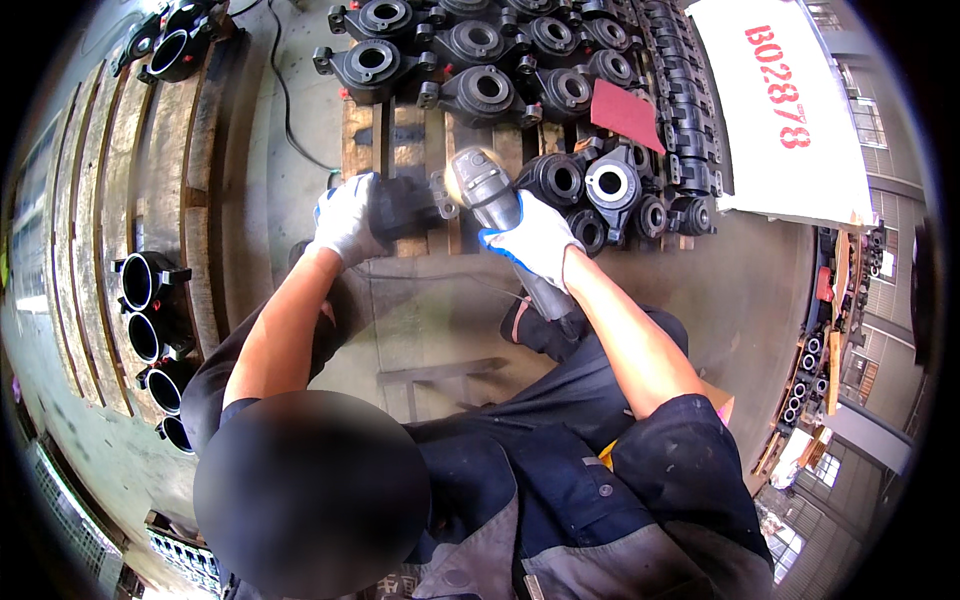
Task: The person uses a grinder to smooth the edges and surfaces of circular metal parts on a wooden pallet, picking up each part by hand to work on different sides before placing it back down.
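The left hand point(345, 217) is gripping a dark casting point(400, 208) at the wooden pallet's point(365, 130) near edge; the right hand point(535, 238) is clenching a grinder point(483, 190) beside it. A red sheet point(625, 113) and a white sign point(790, 110) are lying at the far right.

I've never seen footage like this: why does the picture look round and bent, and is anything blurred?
Head view: fisheye bends the pallet slats and darkens the rim; the grinder head by the right hand is smeared with a warm glow; the left hand and dark castings stay sharp.

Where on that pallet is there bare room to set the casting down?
Bare wooden slats show on the pallet between the left hand, the grinder and the rows of dark castings above. The right side is crowded: castings stacked tight under the red sheet. Concrete floor below the pallet is open.
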Demonstrator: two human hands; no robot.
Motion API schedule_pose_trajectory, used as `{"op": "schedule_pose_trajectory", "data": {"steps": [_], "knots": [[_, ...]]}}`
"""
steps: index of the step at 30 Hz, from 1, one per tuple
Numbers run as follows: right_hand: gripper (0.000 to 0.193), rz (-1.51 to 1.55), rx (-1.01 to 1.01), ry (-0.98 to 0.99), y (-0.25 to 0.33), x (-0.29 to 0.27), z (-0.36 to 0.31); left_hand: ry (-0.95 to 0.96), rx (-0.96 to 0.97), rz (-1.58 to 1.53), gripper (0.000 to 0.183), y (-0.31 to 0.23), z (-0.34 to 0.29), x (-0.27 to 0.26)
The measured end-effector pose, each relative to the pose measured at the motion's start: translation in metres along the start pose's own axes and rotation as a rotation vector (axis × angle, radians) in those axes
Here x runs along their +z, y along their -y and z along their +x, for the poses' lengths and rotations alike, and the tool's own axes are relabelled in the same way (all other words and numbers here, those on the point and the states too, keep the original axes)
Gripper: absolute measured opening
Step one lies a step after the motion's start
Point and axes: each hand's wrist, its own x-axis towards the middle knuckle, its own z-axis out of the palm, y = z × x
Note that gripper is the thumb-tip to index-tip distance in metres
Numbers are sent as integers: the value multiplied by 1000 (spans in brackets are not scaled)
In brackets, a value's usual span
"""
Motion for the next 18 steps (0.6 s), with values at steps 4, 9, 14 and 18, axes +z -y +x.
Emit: {"op": "schedule_pose_trajectory", "data": {"steps": [4,9,14,18], "knots": [[56,-25,-13,-1,14,1,6,-67,49,7,96,-5,-5,-5],[58,-19,-2,-12,6,10,17,-215,111,13,65,3,-6,5],[59,-13,30,7,15,0,10,-230,109,21,68,4,-7,6],[60,-6,-11,-24,-2,13,18,-224,110,5,71,6,-4,9]]}}
